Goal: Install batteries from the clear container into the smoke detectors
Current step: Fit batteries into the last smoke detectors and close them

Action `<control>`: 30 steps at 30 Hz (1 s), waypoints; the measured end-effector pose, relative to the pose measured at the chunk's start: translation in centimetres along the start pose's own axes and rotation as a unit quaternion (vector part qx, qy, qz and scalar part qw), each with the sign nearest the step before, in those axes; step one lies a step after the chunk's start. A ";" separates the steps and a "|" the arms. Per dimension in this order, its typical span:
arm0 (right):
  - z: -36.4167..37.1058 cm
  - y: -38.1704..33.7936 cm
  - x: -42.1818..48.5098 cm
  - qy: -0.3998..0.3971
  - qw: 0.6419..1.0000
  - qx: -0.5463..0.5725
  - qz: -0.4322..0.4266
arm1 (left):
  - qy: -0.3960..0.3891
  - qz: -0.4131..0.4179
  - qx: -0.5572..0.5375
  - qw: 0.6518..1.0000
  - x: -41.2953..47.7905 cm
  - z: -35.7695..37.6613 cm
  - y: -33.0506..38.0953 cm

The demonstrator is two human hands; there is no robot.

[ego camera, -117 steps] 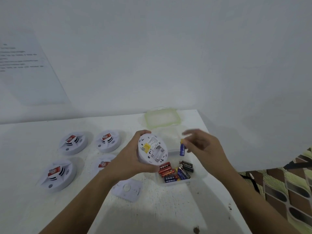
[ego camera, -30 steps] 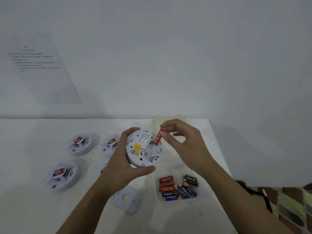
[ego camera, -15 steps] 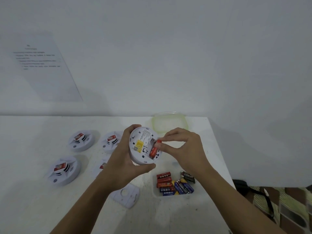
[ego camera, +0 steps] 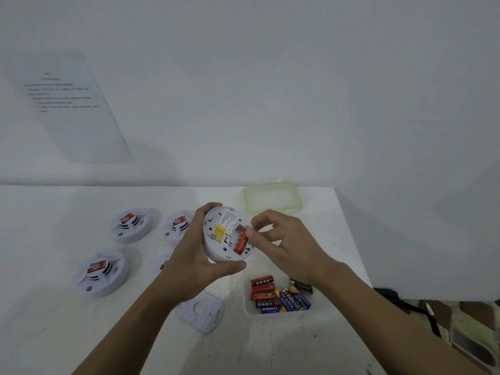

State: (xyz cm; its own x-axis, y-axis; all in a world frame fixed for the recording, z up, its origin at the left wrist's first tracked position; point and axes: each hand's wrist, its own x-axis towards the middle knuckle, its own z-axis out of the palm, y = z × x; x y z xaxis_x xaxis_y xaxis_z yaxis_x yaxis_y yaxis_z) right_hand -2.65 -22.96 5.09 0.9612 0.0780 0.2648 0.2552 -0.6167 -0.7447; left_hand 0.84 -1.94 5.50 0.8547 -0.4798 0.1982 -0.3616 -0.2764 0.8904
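Held up above the worktop (ego camera: 54,334) in the left hand (ego camera: 194,266), fingers wrapped round the rim: a white smoke detector (ego camera: 213,221), back face toward the camera. Lying slantwise in the battery bay: a red battery (ego camera: 240,242), upper end pinched between thumb and forefinger of the right hand (ego camera: 286,247), remaining fingers loosely curled. Too blurred to tell whether seated flat or riding high at the top end, or to read the polarity.

Could spring out if pressed while cocked against the contact, then drop toward the clear container (ego camera: 246,307) of spare batteries (ego camera: 278,296) or roll off the worktop edge. Could go in reversed and leave the unit dead, unnoticed once covered by the mounting plate (ego camera: 200,311). Could also twist the detector out of a rim-only grip if pushed too hard. Waiting face-up on the worktop at left: the other smoke detectors (ego camera: 102,272).
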 end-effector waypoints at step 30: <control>-1.1 -0.7 2.1 0.100 0.937 0.299 0.153 | -0.030 0.049 -0.007 0.998 1.9 -0.4 0.4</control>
State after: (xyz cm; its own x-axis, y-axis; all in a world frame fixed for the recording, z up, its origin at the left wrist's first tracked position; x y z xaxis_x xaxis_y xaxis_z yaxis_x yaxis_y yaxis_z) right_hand -0.89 -23.23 6.87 0.9754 -0.2152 0.0477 0.0415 -0.0332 -0.9986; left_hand 2.45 -2.57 6.39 0.7918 -0.5528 0.2599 -0.4362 -0.2139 0.8741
